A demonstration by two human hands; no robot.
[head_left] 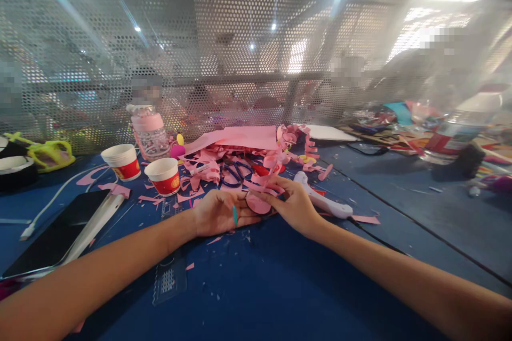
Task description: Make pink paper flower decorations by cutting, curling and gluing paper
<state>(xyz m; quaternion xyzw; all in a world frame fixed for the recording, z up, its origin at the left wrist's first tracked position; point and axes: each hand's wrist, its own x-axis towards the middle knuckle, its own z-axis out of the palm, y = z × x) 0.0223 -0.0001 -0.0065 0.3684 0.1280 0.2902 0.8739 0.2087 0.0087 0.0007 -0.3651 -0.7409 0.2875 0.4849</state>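
Observation:
My left hand (218,212) and my right hand (294,203) meet at the middle of the blue table (280,287), both pinching a small round pink paper piece (258,203). A curled pink strip (264,184) rises from the piece between my fingers. Just behind lies a heap of pink paper scraps and curls (240,162) with blue-handled scissors (234,173) in it. A white glue gun (324,200) lies right of my right hand, its cord running off to the right.
Two red-and-white paper cups (164,175) (122,161) and a clear plastic bottle (150,130) stand at left. A dark phone (60,232) with white cable lies at near left. A perforated metal screen (240,53) backs the table; people sit behind it. Clutter fills the right table.

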